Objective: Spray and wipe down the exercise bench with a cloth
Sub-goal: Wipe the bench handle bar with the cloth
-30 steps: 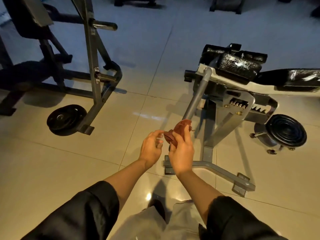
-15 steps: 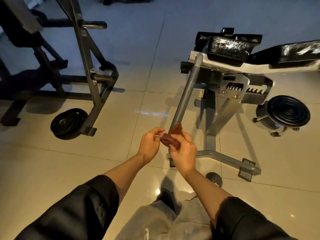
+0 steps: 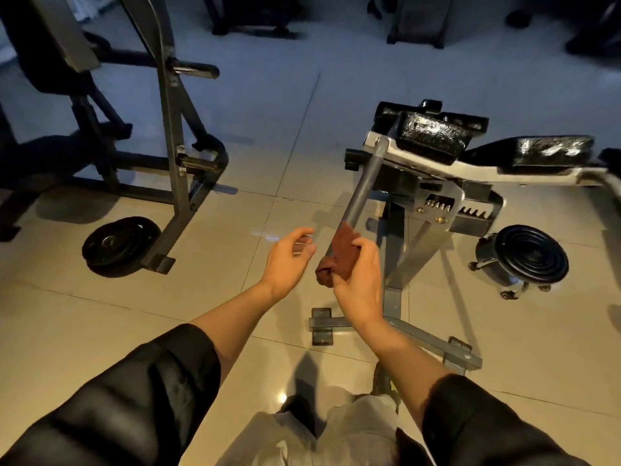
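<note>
The exercise bench [image 3: 447, 163] stands to the right, with black pads and a grey steel frame. A grey bar [image 3: 364, 185] slants from the bench frame down toward me. My right hand [image 3: 361, 280] grips a dark red cloth [image 3: 339, 257], wrapped round the lower end of that bar. My left hand [image 3: 289, 260] hovers just left of the cloth with fingers loosely curled, and holds nothing. No spray bottle is in view.
A dark rack frame [image 3: 171, 139] stands at the left, with a black weight plate [image 3: 119, 243] on the floor by its foot. A black plate on a small stand [image 3: 531, 253] sits right of the bench. The bench's base bar [image 3: 433, 341] lies on the tiled floor.
My left hand has let go of the cloth and drawn off to the left. My right hand keeps the cloth on the bar's lower end.
</note>
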### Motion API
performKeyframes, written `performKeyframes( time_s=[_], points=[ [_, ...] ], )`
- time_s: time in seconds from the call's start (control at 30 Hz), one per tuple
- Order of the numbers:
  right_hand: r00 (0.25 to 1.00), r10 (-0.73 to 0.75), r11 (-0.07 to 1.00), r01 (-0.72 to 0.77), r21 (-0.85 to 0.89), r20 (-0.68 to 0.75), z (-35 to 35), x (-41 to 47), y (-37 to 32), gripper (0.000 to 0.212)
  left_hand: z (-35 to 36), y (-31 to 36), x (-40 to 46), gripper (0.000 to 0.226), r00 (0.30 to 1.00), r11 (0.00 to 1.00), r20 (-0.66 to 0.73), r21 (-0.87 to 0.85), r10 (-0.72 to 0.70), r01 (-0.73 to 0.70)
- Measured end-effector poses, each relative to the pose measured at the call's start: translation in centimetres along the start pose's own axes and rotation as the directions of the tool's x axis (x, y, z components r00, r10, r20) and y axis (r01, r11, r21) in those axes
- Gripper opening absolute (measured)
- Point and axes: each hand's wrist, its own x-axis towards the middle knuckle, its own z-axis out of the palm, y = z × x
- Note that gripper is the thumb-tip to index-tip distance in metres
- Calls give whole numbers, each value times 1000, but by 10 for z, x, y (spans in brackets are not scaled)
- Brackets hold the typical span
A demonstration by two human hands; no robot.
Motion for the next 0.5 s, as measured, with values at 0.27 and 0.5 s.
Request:
performKeyframes(
  time_s=[0.27,0.5],
  points=[
    [986,-91,976,60,207,141,-28,70,-47,54,-18,53,34,59,960,981,204,-61,192,-183],
    [977,-161,973,133,190,137,-32,129,-44,43,-17,66,73,36,943,946,139,-164,302,-279]
  ],
)
